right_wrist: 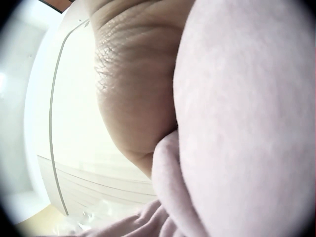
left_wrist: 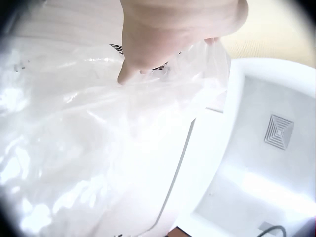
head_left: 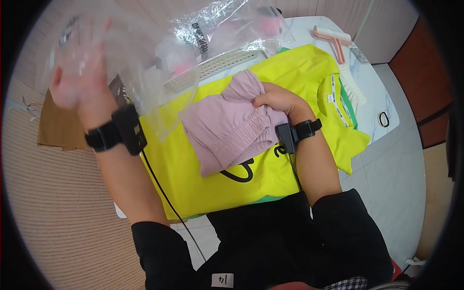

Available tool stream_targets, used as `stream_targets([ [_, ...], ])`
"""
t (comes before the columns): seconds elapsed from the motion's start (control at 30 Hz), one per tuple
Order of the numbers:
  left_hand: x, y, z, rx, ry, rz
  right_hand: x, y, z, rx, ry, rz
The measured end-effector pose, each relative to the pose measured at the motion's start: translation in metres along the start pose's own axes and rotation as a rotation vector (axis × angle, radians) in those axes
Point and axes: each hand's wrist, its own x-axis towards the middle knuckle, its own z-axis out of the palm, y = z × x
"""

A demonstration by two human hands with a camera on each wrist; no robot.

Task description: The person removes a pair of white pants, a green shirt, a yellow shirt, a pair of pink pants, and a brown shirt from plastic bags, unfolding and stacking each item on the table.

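Note:
My right hand [head_left: 284, 100] grips a folded pink pair of pants [head_left: 215, 121] with a gathered elastic waistband, thumb on top of the cloth. In the right wrist view the pink fabric fills the right side, beside the palm. At the upper left my left hand [head_left: 82, 72] is raised with fingers extended, seen through a large clear plastic bag [head_left: 145, 72] with black print. The bag's film spreads broadly around that hand in the left wrist view. Beneath the pants lies a yellow T-shirt [head_left: 309, 63] with black lettering, spread over the table.
A lint roller [head_left: 333, 41] with a pink handle lies at the table's far right. Near the right edge is a black band [head_left: 383, 119]. A perforated white basket [head_left: 217, 65] stands behind the shirt. Brown paper bag [head_left: 58, 121] at left. Green cloth [head_left: 349, 104] shows under the shirt.

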Motion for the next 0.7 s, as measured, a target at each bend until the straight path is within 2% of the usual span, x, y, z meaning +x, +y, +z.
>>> stream_targets([
  [0.1,0.044,-0.019,0.026,0.013,-0.174,0.051,0.001,0.0,-0.001,-0.012,-0.007,0.005],
  [0.27,0.068,-0.086,0.024,0.045,-0.163,0.105,0.002,0.004,-0.003,0.021,-0.044,-0.042],
  [0.37,0.047,-0.159,-0.006,0.113,-0.014,0.015,0.001,0.003,-0.004,0.016,-0.039,-0.028],
  [0.4,0.026,-0.183,-0.005,0.098,0.356,-0.17,0.0,0.004,-0.004,0.018,-0.032,-0.03],
  [0.47,-0.002,-0.215,-0.01,0.179,0.714,-0.443,0.003,0.006,-0.006,-0.002,-0.052,-0.031],
  [0.53,-0.028,-0.23,-0.013,0.183,0.762,-0.614,0.006,0.01,-0.007,0.004,-0.057,-0.053],
  [0.57,-0.034,-0.236,-0.02,0.187,0.761,-0.621,0.007,0.013,-0.008,0.01,-0.067,-0.07],
  [0.63,-0.047,-0.251,-0.045,0.081,0.629,-0.674,0.005,0.012,-0.007,0.004,-0.061,-0.078],
  [0.7,-0.055,-0.263,-0.059,0.009,0.686,-0.689,0.005,0.009,-0.007,-0.002,-0.068,-0.088],
])
